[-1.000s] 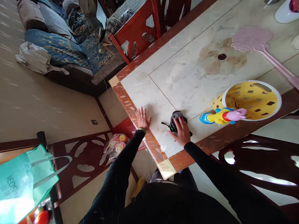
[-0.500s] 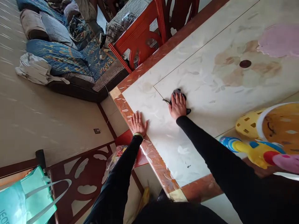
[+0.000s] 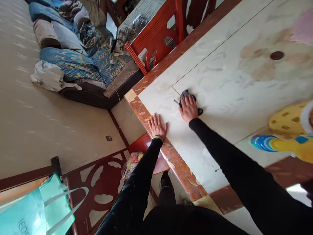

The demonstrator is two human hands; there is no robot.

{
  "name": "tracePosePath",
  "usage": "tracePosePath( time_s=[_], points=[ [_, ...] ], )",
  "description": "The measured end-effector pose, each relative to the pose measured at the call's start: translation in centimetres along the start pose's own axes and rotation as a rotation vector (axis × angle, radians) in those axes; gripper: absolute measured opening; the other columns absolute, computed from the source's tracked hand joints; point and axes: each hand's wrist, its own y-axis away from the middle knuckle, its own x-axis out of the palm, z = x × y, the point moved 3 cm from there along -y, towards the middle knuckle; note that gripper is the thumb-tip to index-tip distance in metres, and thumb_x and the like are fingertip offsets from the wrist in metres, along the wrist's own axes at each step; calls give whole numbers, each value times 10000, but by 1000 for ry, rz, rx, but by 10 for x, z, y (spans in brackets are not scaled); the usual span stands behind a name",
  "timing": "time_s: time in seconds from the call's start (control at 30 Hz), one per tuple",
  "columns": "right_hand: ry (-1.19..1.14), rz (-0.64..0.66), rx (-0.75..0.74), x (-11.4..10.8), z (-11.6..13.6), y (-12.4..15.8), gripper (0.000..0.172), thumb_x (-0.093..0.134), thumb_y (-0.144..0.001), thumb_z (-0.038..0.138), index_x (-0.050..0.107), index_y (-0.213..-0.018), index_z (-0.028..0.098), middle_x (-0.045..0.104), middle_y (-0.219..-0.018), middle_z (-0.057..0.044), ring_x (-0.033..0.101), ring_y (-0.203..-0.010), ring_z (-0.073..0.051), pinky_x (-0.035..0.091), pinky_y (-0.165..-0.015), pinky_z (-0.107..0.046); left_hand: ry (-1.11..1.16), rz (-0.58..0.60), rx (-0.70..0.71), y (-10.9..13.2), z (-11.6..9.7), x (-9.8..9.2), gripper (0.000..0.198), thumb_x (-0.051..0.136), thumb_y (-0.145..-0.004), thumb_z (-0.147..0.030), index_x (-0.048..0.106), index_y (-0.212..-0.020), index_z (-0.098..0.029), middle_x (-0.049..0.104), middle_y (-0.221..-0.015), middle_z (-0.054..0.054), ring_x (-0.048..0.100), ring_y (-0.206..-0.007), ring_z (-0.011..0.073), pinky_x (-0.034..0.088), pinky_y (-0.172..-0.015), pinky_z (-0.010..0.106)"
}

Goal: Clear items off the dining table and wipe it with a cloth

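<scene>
My right hand (image 3: 188, 108) presses flat on a dark grey cloth (image 3: 186, 95) lying on the pale marble-patterned table (image 3: 220, 85), near its far left corner. Only the cloth's far edge and a dark corner beside my wrist show from under the palm. My left hand (image 3: 157, 125) rests flat with fingers spread on the table's orange patterned border (image 3: 176, 163), holding nothing. Both arms wear black sleeves.
A yellow perforated basket (image 3: 287, 122) and a blue-and-yellow toy (image 3: 265, 143) sit at the right edge. A red wooden chair (image 3: 158, 42) stands at the table's far side. A carved dark chair back (image 3: 97, 176) with a teal bag (image 3: 31, 212) is lower left. A sofa (image 3: 80, 65) lies beyond.
My right hand has slid the cloth away from the near edge toward the table's far left corner. My left hand stays planted on the border. The view has shifted left.
</scene>
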Motion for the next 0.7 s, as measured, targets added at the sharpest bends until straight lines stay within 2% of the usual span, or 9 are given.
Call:
tracePosePath(
  time_s=[0.1,0.23,0.3,0.37,0.43,0.5,0.6,0.7],
  points=[
    [19,-17,18,14,30,104,696,406,-1076,382,438,-1679,35,369,-1757,-212,290,-1655,-398,249,-1372,-610,27,-18,18,0,-3,2,797,511,-1066,-507,359,-1734,-100,165,-1830,142,114,-1719,382,73,-1406,593],
    [56,-71,129,35,71,241,696,384,-1075,435,466,-1691,121,429,-1731,-178,363,-1633,-405,338,-1346,-624,69,-28,47,1,-2,0,787,509,-1067,-500,375,-1725,-89,201,-1818,175,171,-1707,403,112,-1393,622],
    [70,-114,182,47,83,284,699,397,-1072,458,476,-1688,136,466,-1708,-179,409,-1607,-417,396,-1317,-630,92,-8,73,-9,7,-8,742,543,-1056,-478,445,-1696,-116,284,-1797,179,270,-1678,407,203,-1378,622],
    [86,-151,212,55,85,296,692,409,-1066,457,499,-1672,135,497,-1682,-188,451,-1579,-430,436,-1288,-635,99,6,129,-33,21,-20,692,559,-1053,-433,489,-1674,-136,341,-1778,172,344,-1651,385,271,-1366,585],
    [106,-176,218,57,78,277,676,401,-1063,433,520,-1657,132,513,-1669,-191,464,-1569,-432,442,-1276,-640,74,-5,189,-68,38,-35,689,563,-1053,-392,469,-1684,-131,318,-1790,163,314,-1669,357,240,-1384,546],
    [124,-185,218,52,64,231,666,382,-1067,411,532,-1646,118,514,-1668,-196,448,-1580,-424,422,-1285,-637,30,-20,211,-105,54,-46,721,576,-1052,-396,431,-1703,-122,252,-1813,156,213,-1705,353,146,-1404,541],
    [141,-171,228,34,30,125,681,375,-1074,404,517,-1642,56,466,-1694,-230,391,-1609,-418,369,-1309,-628,-28,-13,211,-144,68,-49,732,560,-1067,-433,400,-1723,-150,209,-1828,130,139,-1720,355,71,-1407,557],
    [145,-161,260,10,-15,-5,703,390,-1073,373,451,-1660,-9,372,-1737,-267,314,-1639,-416,301,-1329,-632,-51,-19,228,-154,74,-41,731,545,-1074,-446,378,-1737,-186,199,-1833,102,120,-1725,334,33,-1408,550]
  ],
)
